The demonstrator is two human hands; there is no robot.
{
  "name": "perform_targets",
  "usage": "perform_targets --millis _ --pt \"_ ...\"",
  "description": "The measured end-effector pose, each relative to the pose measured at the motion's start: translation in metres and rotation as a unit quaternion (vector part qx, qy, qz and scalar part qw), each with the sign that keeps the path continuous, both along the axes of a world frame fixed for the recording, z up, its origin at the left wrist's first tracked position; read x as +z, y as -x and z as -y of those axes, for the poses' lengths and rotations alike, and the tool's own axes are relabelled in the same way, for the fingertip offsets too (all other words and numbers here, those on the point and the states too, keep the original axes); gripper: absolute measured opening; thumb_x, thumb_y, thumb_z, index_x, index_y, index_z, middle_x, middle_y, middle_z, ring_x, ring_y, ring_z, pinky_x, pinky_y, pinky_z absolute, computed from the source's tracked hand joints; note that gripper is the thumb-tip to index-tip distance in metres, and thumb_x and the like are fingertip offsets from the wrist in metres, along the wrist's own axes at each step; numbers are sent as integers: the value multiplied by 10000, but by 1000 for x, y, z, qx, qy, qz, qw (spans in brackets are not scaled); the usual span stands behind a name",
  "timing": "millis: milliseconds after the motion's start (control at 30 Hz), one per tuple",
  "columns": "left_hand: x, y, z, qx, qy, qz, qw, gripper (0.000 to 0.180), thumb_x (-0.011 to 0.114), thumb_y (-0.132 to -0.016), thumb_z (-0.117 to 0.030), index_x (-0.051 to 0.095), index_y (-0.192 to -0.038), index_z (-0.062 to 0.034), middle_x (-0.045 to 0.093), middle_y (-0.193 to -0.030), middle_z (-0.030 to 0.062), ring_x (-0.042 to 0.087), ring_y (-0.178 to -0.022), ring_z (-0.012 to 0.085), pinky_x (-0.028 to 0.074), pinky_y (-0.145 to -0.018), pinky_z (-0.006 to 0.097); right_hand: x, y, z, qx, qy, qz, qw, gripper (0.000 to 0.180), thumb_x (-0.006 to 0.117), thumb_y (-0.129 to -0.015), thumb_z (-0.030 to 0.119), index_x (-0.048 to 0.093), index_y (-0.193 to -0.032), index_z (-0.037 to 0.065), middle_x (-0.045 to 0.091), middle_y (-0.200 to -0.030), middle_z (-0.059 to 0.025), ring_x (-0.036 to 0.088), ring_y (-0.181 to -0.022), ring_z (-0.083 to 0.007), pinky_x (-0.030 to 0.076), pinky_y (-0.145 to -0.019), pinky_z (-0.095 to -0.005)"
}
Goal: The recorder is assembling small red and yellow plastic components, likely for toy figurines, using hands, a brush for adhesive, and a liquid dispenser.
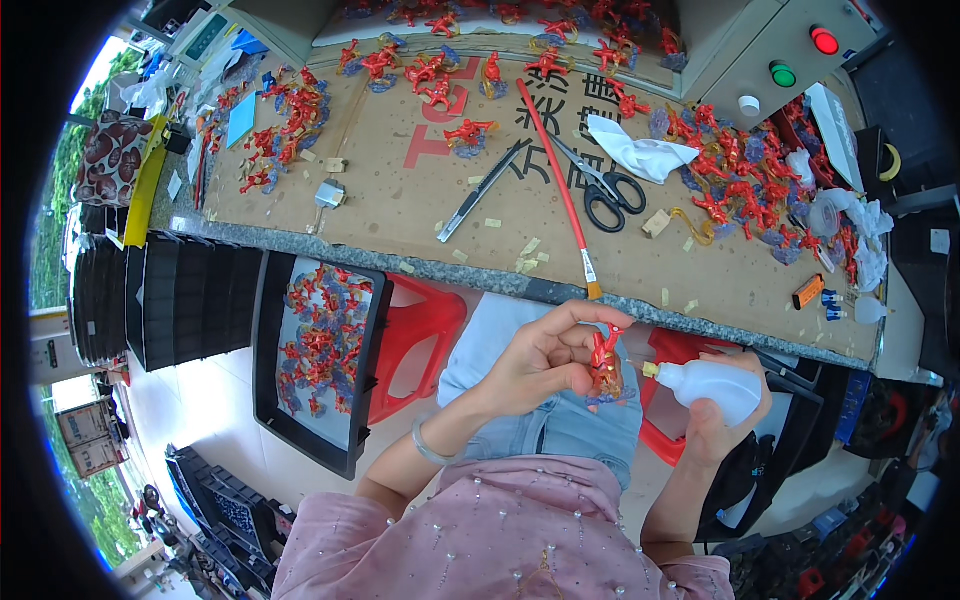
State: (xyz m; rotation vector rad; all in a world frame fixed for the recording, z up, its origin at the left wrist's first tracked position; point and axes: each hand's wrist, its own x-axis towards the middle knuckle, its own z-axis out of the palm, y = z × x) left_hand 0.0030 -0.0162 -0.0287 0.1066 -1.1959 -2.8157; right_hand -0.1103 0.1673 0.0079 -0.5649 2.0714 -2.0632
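Over my lap, just off the table's front edge, my left hand (547, 362) pinches a small red figurine (606, 352) with a yellowish, purple-blue translucent base. To its right, my right hand (722, 420) is wrapped round a white squeeze bottle (712, 388). The bottle lies tilted sideways, its narrow yellowish tip (651, 370) pointing left at the figurine, a small gap apart from it. Above my hands, a red-handled paintbrush (560, 170) rests on the table with its bristles over the edge. Black-handled scissors (602, 188) lie beside the brush.
Cardboard (380, 200) covers the table. A utility knife (480, 195) and crumpled white tissue (640, 150) lie on it. Piles of similar figurines stand left (290, 120) and right (740, 180). A black tray (375, 375) of figurines is at my left, beside a red stool (425, 335).
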Motion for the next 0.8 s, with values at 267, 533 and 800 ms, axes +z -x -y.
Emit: perform_targets --millis 267,533,800 --pt "0 1 1 11 44 0 999 715 700 -807 -341 369 -1328 20 665 -878 182 687 -810 265 540 -591 296 1 0 2 4 -15 -6 1000 510 808 -557 289 653 -890 -65 630 -827 -103 613 -719 -157 479 -658 -258" --pt "3 0 1 10 44 -4 999 715 699 -806 -347 370 -1323 22 665 -877 190 686 -803 253 538 -591 287 3 1 4 17 -28 -3 999 472 789 -545 240 661 -884 -61 638 -821 -103 616 -709 -155 482 -656 -255" --pt "2 -1 1 10 37 11 999 719 717 -799 -338 384 -1324 22 669 -917 162 680 -822 211 549 -620 270 17 -1 3 42 -103 -143 983 456 799 -520 186 674 -895 -43 673 -750 -112 646 -641 -164 493 -594 -253"
